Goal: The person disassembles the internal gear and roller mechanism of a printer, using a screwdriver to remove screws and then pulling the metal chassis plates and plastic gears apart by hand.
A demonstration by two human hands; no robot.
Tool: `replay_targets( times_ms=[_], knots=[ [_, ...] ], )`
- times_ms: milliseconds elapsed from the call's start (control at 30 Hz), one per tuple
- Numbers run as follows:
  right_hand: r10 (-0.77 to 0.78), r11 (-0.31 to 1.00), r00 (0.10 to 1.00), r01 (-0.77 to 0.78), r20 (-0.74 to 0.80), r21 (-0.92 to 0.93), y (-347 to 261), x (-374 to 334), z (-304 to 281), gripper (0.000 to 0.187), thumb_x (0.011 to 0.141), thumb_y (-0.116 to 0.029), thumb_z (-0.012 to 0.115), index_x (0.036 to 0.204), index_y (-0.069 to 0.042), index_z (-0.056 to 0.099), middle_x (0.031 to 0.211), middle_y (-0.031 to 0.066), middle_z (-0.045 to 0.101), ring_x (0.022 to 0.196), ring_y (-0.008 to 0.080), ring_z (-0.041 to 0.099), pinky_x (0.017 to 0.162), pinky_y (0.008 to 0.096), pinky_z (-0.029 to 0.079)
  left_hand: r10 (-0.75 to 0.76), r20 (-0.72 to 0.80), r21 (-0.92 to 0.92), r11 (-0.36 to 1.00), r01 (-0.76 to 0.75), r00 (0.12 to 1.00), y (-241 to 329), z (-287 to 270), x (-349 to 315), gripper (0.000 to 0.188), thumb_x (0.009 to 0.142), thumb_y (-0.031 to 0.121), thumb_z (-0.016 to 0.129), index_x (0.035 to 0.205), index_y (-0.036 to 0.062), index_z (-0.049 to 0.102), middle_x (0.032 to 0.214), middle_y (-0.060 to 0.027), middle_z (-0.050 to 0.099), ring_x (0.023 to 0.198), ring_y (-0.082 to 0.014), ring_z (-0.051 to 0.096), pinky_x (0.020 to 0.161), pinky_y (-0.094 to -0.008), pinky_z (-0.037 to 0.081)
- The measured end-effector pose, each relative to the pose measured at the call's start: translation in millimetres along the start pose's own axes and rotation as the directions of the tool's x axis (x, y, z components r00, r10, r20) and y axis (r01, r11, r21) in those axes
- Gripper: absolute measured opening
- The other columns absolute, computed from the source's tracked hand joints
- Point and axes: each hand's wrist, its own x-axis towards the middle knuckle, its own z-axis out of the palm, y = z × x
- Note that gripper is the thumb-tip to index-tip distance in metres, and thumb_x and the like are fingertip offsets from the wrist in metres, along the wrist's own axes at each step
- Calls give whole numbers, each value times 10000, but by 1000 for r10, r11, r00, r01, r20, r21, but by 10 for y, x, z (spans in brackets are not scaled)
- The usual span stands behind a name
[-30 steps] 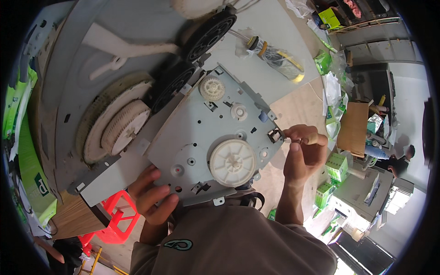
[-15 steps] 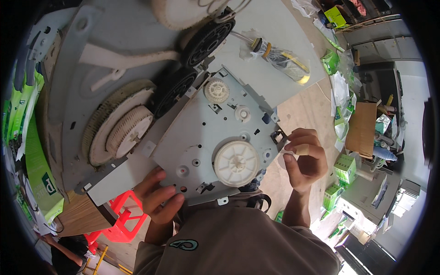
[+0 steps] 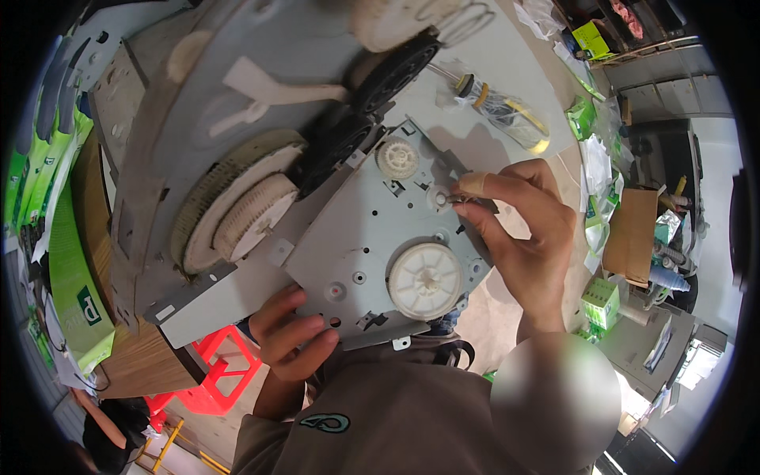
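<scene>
In front of me is a grey metal gear plate (image 3: 340, 245), part of a larger assembly. My left hand (image 3: 294, 336) grips its near left edge, fingers curled over the top and thumb hidden. My right hand (image 3: 526, 229) is at the plate's right side, thumb and index finger pinched beside a small white hub (image 3: 438, 198). What sits between those fingertips is too small to name. A tape-like band wraps the index finger. On the plate are a large white spoked gear (image 3: 425, 282) nearer me and a small white gear (image 3: 397, 160) farther off.
Upright at left stands a metal panel with a big dirty white gear (image 3: 257, 218), black gears (image 3: 396, 75) and a white lever (image 3: 277, 87). A plastic-wrapped screwdriver (image 3: 503, 115) lies beyond the plate. A red stool (image 3: 218, 380) is lower left; another person's arm (image 3: 103, 419) shows there.
My right hand has moved from outside the plate's right edge inward and away from me, up to the small white hub. My left hand keeps its grip. The assembly sits farther right in view.
</scene>
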Motion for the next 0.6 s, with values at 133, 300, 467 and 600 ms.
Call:
replay_targets(
  times_ms=[133, 300, 467, 600],
  knots=[
    [-34, 999, 997, 37, 63, -31, -6, 8, 30, 289, 704, -22, 827, 973, -74, 736, 838, 15, 719, 777, 204, 552, 672, 315, 470, -17, -46, -62, 998, 14, 999, 9, 44, -38, 218, 798, 91, 715, 984, 166, 630, 1118, -36, 555, 1113, -337, 559, 910, -456, 575],
    [-33, 995, 993, 42, 110, -85, -29, 60, 28, 242, 719, -48, 812, 943, -75, 723, 837, 20, 709, 776, 223, 543, 701, 334, 468, 3, -23, -73, 997, -4, 1000, -6, 28, -10, 214, 792, 81, 718, 975, 157, 638, 1126, -39, 555, 1117, -341, 557, 910, -456, 579],
    [-165, 981, 972, 179, 167, -73, 7, 111, -18, 180, 745, -60, 786, 907, -70, 710, 856, 33, 694, 782, 245, 558, 707, 346, 474, -3, -52, -70, 998, -1, 999, 10, 48, -9, 224, 782, 66, 724, 974, 148, 640, 1135, -43, 559, 1110, -343, 561, 914, -464, 582],
    [-150, 986, 979, 157, 136, -47, -16, 150, -41, 207, 692, -31, 822, 878, -48, 732, 851, 55, 702, 793, 223, 595, 715, 331, 477, -31, -38, -82, 996, 28, 999, 45, 8, 31, 210, 796, 59, 720, 968, 134, 627, 1113, -63, 566, 1085, -344, 571, 890, -492, 593]
  ],
)
